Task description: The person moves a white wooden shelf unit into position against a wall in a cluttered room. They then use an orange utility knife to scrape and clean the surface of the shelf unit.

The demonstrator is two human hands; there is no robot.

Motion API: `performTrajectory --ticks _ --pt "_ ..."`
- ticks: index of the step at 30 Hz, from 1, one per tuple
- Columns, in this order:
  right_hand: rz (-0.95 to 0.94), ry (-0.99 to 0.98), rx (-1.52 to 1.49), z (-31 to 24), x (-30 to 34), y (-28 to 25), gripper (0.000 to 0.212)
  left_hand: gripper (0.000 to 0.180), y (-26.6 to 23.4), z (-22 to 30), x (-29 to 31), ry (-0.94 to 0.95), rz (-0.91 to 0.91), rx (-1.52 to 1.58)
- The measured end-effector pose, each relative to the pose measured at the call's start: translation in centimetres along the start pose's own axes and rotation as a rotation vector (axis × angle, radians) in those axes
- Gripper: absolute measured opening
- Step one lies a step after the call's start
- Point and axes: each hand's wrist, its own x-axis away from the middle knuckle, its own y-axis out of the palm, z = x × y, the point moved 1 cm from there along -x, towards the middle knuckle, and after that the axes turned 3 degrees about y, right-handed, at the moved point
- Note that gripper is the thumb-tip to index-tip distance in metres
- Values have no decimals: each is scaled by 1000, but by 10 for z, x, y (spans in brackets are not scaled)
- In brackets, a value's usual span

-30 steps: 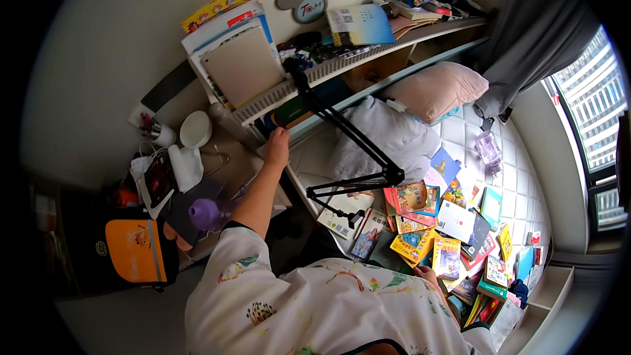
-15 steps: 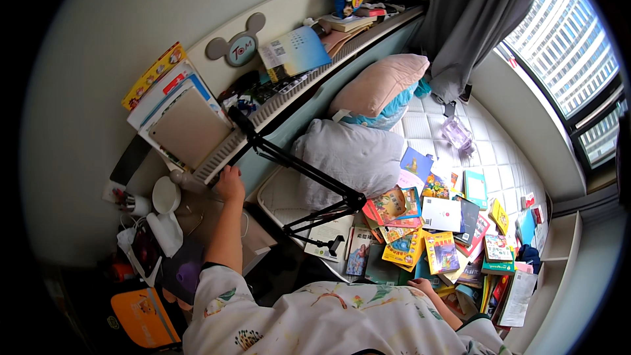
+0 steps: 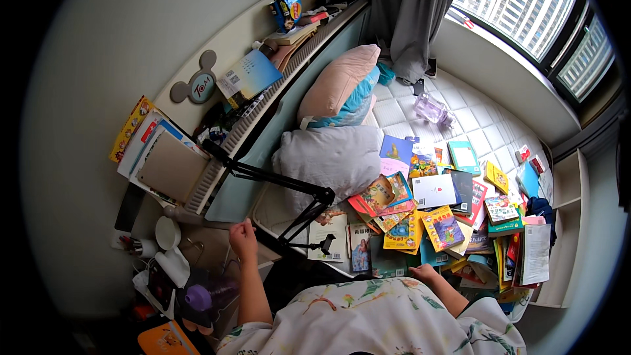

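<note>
My left hand (image 3: 244, 240) is raised over the gap between the low desk and the bed, its fingers curled together; anything inside them is hidden. Just right of it is the black jointed stand arm (image 3: 282, 187) with a phone clamp (image 3: 322, 244) at its end. My right hand (image 3: 422, 273) rests at the bed's near edge, a finger reaching out beside a dark green book (image 3: 388, 260). Around it spreads a heap of books: a yellow-edged one with a purple cover (image 3: 442, 227), a white one (image 3: 434, 190) and a grey-white booklet (image 3: 536, 254) among several others.
Pillows (image 3: 328, 164) lie on the mattress (image 3: 483, 113) beside a clear purple bottle (image 3: 434, 110). A headboard shelf (image 3: 263, 98) holds books, a snack bag (image 3: 286, 13) and folders (image 3: 172, 169). Left stand a purple-capped bottle (image 3: 198, 297), a white cup (image 3: 167, 233) and an orange pouch (image 3: 167, 338). An open-shelf unit (image 3: 570, 223) borders the right.
My left hand has left the shelf's end and come back toward my body, its fingers drawn together. The view has shifted to the right. My right hand stays near the books.
</note>
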Motion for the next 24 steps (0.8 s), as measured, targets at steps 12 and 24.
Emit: performTrajectory --ticks 12,24 --pt "49 -29 -155 128 -40 43 32 88 -28 103 138 197 -296 108" --pt "509 133 -697 238 18 140 25 72 18 172 165 291 -954 302"
